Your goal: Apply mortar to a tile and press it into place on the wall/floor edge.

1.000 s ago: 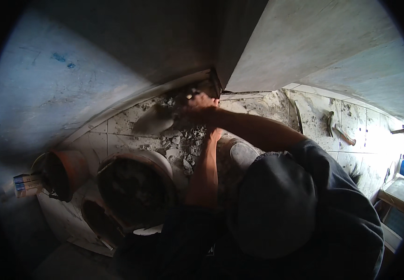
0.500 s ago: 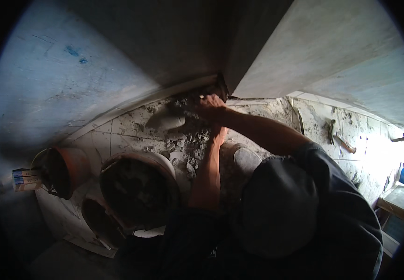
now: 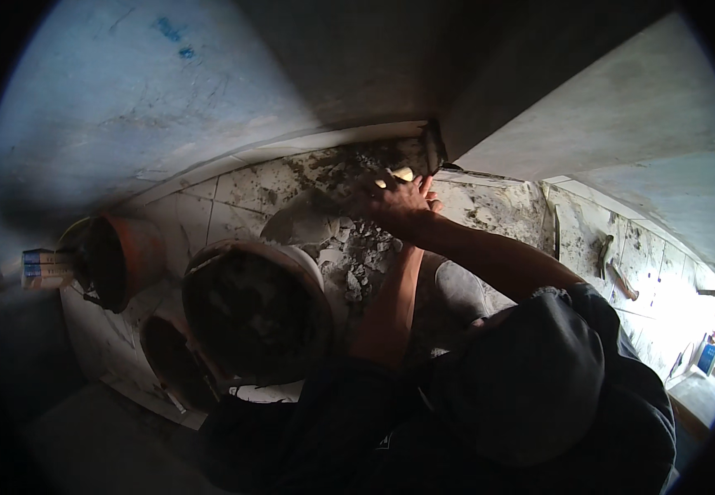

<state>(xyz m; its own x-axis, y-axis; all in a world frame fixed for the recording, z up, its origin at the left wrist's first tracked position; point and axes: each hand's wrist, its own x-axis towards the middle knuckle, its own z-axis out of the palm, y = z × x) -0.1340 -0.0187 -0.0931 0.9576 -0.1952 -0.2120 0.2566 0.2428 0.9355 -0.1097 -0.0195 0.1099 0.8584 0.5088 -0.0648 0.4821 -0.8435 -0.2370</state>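
Note:
My right hand (image 3: 398, 204) is closed round what looks like a pale yellow handle (image 3: 403, 174); the rest of that thing is hidden in shadow and behind my fingers. My left hand (image 3: 432, 198) reaches up from below and meets my right hand near the wall corner. Only a few of its fingertips show, so its grip is hidden. Grey broken rubble (image 3: 365, 256) lies on the dirty tiles just below both hands. Beside the rubble, to the left, is a grey rounded shape (image 3: 301, 221) that I cannot make out.
A large bucket (image 3: 312, 268) with dark contents stands left of my forearms. Farther left are an orange bucket (image 3: 139, 247) and blue-and-white boxes (image 3: 47, 269). A dark round container (image 3: 172, 355) sits lower left. A wooden-handled tool (image 3: 624, 283) lies on tiles at right.
The view has shifted, so most things sit farther right. My right hand has turned, and more of the pale yellow handle shows. My left fingertips now show beside it.

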